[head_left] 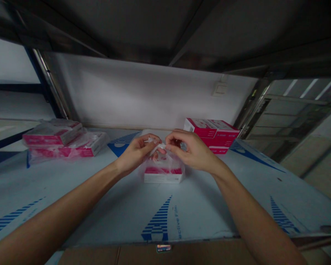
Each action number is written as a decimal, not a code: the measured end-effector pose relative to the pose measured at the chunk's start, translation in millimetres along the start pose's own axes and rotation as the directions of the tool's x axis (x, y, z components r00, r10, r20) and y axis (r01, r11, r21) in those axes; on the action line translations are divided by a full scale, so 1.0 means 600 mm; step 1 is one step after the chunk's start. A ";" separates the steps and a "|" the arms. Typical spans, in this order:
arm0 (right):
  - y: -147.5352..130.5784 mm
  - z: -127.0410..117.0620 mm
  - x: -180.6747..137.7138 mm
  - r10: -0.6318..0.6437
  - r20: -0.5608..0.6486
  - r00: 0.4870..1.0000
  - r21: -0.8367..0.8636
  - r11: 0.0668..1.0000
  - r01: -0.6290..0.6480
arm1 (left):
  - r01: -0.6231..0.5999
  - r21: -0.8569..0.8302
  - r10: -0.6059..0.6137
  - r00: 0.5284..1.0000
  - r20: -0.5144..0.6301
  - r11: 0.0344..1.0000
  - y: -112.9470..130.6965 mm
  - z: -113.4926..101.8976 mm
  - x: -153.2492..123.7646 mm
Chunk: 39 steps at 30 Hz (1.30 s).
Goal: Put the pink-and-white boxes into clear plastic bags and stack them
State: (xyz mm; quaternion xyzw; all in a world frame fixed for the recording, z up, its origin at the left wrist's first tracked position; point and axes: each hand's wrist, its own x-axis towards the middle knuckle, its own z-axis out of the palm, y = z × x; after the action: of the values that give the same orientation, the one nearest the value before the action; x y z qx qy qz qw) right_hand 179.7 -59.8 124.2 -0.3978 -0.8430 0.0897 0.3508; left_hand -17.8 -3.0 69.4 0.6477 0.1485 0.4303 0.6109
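A red-and-white box (163,177) stands in the middle of the film-covered shelf, inside a clear plastic bag (169,162). Above the box, my left hand (139,151) pinches the gathered top of the bag from the left. From the right, my right hand (189,149) has its thumb and fingers closed on the same bunched plastic. The two hands are a small gap apart, with the fingertips meeting around the twisted part. Whether the plastic is knotted there I cannot tell.
Bagged red-and-white boxes (63,149) are piled at the left. Several unbagged boxes (216,134) are stacked at the back right, near the wall (143,92). A dark upper shelf (143,29) hangs low overhead. Metal posts (51,84) flank the shelf surface (113,213).
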 end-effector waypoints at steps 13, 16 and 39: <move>0.057 0.048 0.009 0.169 0.050 0.984 0.513 0.841 -0.170 | -0.441 0.799 0.394 0.875 0.281 0.409 0.029 -0.039 -0.012; 0.061 0.071 0.015 0.289 0.076 0.954 0.635 0.724 -0.269 | -0.543 0.767 0.373 0.828 0.419 0.343 0.021 -0.036 -0.017; 0.136 0.051 -0.004 0.102 0.248 0.963 0.243 0.956 -0.164 | -0.169 0.569 -0.203 0.823 0.531 0.805 0.068 -0.045 -0.021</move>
State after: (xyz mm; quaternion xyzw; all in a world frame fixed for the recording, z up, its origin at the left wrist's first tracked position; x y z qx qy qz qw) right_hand 210.0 -3.0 65.2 -0.3908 -0.8302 0.2698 0.2921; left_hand -58.7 -2.5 99.1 0.9017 0.0925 0.1433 0.3974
